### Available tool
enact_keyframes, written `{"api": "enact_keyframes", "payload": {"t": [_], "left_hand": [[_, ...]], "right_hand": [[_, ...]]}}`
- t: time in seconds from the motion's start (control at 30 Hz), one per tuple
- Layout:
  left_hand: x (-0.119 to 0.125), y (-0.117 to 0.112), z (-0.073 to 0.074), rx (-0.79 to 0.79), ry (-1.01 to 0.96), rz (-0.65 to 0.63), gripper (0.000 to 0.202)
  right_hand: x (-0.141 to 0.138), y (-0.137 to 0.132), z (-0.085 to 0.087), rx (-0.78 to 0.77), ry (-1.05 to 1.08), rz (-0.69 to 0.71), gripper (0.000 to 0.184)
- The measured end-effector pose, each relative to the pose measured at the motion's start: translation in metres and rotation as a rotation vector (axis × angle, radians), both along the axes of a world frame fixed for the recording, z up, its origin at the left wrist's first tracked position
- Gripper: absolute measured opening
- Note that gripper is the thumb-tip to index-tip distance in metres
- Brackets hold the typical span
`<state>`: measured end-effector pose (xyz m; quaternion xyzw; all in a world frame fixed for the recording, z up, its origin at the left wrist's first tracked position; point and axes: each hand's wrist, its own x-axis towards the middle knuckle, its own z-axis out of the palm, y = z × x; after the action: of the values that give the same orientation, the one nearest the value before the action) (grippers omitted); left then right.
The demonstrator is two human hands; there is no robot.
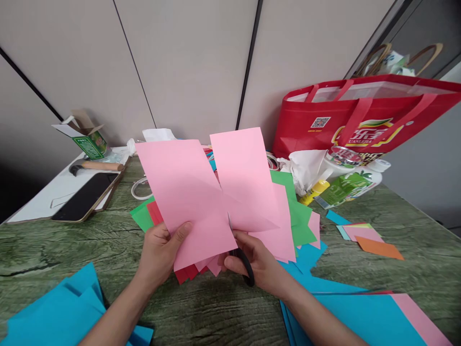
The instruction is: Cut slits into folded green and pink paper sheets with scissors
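A sheet of pink paper (190, 192) is held up over the table, with a long cut that parts it into two flaps. My left hand (160, 247) grips its lower left edge, thumb on the front. In my right hand (255, 259) is a pair of scissors (247, 266) with a black handle. One blade shows at the cut, and the rest of it is hidden behind the paper. Below and behind the sheet lie green paper pieces (298, 221), red paper (183, 275) and more pink paper.
Blue sheets lie at the front left (57, 312) and front right (353, 312). A phone (86, 197) and a hammer (97, 166) rest at the left. A red bag (302, 120), a yellow glue stick (314, 192) and small paper scraps (378, 247) are at the right.
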<state>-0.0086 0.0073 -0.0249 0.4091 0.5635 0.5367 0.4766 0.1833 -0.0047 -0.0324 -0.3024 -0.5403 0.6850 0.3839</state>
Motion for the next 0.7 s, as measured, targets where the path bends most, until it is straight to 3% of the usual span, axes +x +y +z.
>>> {"api": "enact_keyframes", "payload": {"t": [0.7], "left_hand": [[0.002,-0.0012,0.0,-0.006,0.022,0.0,0.015]], "right_hand": [[-0.0057,-0.0015,-0.0046,-0.056,-0.038,-0.099,0.032]]}}
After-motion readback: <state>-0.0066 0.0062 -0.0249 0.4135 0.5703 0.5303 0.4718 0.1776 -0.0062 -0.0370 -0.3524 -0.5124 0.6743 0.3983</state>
